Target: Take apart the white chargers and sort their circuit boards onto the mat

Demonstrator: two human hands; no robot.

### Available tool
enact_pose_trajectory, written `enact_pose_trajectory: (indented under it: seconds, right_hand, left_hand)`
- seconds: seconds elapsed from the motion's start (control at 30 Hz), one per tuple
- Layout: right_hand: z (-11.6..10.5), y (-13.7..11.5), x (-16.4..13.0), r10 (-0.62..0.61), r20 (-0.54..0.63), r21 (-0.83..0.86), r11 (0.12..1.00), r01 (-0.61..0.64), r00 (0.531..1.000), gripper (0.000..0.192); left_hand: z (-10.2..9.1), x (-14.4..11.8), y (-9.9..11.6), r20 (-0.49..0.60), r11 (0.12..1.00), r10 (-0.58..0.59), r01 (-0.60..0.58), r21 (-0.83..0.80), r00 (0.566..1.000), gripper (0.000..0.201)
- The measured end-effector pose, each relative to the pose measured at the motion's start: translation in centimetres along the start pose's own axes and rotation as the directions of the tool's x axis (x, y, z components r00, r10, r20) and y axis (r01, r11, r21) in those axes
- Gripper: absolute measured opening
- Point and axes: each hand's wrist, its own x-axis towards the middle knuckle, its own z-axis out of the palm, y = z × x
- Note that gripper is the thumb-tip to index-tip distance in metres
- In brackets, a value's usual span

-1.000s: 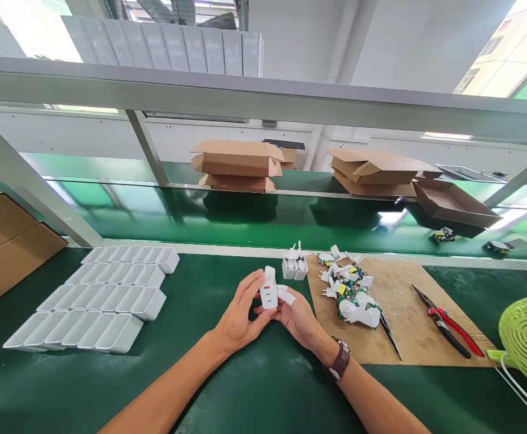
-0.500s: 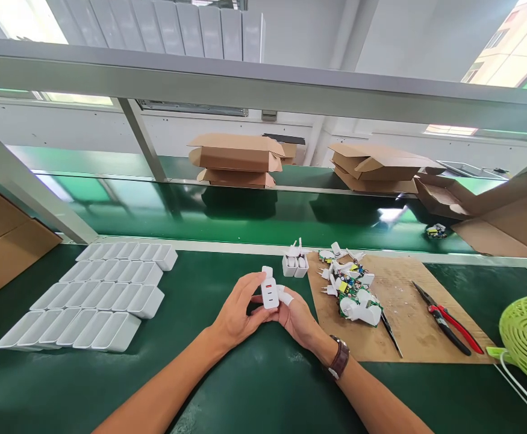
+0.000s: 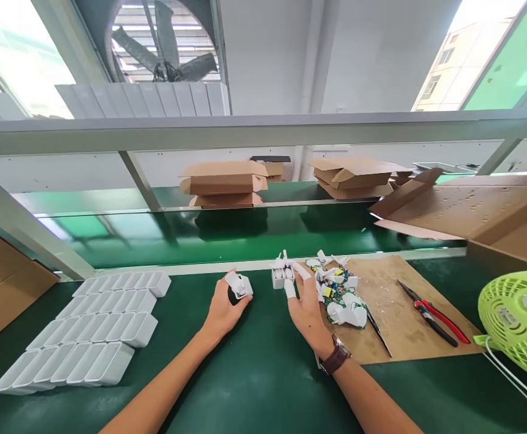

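Note:
My left hand (image 3: pixel 222 312) grips a white charger (image 3: pixel 239 285) just above the green table, left of centre. My right hand (image 3: pixel 306 307) is open, fingers spread, two of them in white finger cots, reaching toward a small white holder with plug parts (image 3: pixel 283 275). Just right of that hand lies a heap of white plug shells and green circuit boards (image 3: pixel 339 292) on a brown cardboard sheet (image 3: pixel 394 301). A watch sits on my right wrist.
Rows of white plastic trays (image 3: pixel 96 322) lie at the left. Red-handled cutters (image 3: pixel 432 313) and a dark tool (image 3: pixel 378 331) rest on the cardboard. A green fan (image 3: pixel 520 325) stands at the right. A large cardboard box (image 3: pixel 480 211) rides the conveyor; folded boxes (image 3: pixel 222 184) lie behind.
My hands have parted: the left keeps the charger and moved left and forward, the right let go and opened toward the plug holder. A large cardboard box came in from the right.

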Motion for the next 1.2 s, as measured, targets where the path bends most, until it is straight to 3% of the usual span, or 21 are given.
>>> enact_pose_trajectory:
  seconds: [0.1, 0.27, 0.37, 0.43, 0.53, 0.63, 0.73, 0.83, 0.93, 1.0, 1.07, 1.2]
  right_hand:
    - [0.1, 2.2, 0.3, -0.025, 0.003, -0.09, 0.996, 0.025, 1.0, 0.053]
    - [0.7, 4.3, -0.4, 0.169, 0.185, -0.151, 0.978, -0.142, 0.968, 0.066]
    - [0.6, 4.0, -0.6, 0.144, 0.208, -0.173, 0.979, -0.109, 0.967, 0.067]
    - [0.4, 3.2, -0.6, 0.068, 0.184, -0.204, 0.978, -0.029, 0.981, 0.068]
    - [0.2, 1.3, -0.8, -0.158, 0.146, -0.239, 0.952, 0.19, 0.977, 0.065]
    - [0.3, -0.9, -1.4, -0.368, 0.176, -0.234, 0.885, 0.402, 0.913, 0.063]
    - [0.6, -2.9, -2.3, -0.52, 0.236, -0.189, 0.804, 0.564, 0.821, 0.067]
    - [0.8, -4.0, -3.1, -0.586, 0.302, -0.152, 0.749, 0.644, 0.752, 0.07]
    - [0.9, -4.2, -3.5, -0.592, 0.338, -0.136, 0.738, 0.661, 0.731, 0.069]
    - [0.9, -4.0, -3.6, -0.588, 0.354, -0.131, 0.739, 0.661, 0.727, 0.067]
    - [1.0, -3.8, -3.6, -0.572, 0.368, -0.131, 0.748, 0.65, 0.733, 0.065]
    - [0.9, -4.0, -3.2, -0.52, 0.39, -0.173, 0.77, 0.615, 0.76, 0.061]
  left_hand:
    - [1.2, 2.0, 1.0, 0.105, 0.993, -0.094, 0.1, -0.054, 0.99, 0.066]
    - [4.1, 4.3, 2.5, 0.226, 0.991, -0.064, 0.088, -0.1, 0.972, 0.074]
    - [5.0, 3.9, 2.7, 0.248, 0.99, -0.049, 0.08, -0.116, 0.968, 0.086]
    - [4.3, 2.8, 2.5, 0.247, 0.991, -0.056, 0.083, -0.101, 0.967, 0.087]
    - [1.2, 0.6, 1.9, 0.246, 1.0, 0.011, -0.013, 0.006, 0.969, 0.081]
    - [-4.3, -1.2, 1.5, 0.237, 0.953, 0.137, -0.193, 0.233, 0.962, 0.068]
    - [-11.0, -2.2, 1.1, 0.154, 0.809, 0.25, -0.293, 0.509, 0.956, 0.054]
    - [-17.2, -3.3, 0.4, 0.068, 0.612, 0.327, -0.266, 0.745, 0.943, 0.032]
    - [-20.6, -4.9, -0.4, 0.067, 0.444, 0.302, -0.202, 0.873, 0.951, 0.014]
    - [-20.9, -5.7, -0.9, 0.108, 0.399, 0.283, -0.22, 0.89, 0.953, 0.007]
    - [-19.7, -5.9, -1.1, 0.144, 0.426, 0.306, -0.271, 0.863, 0.941, 0.013]
    - [-14.2, -4.4, -0.8, 0.192, 0.589, 0.414, -0.422, 0.689, 0.89, 0.019]
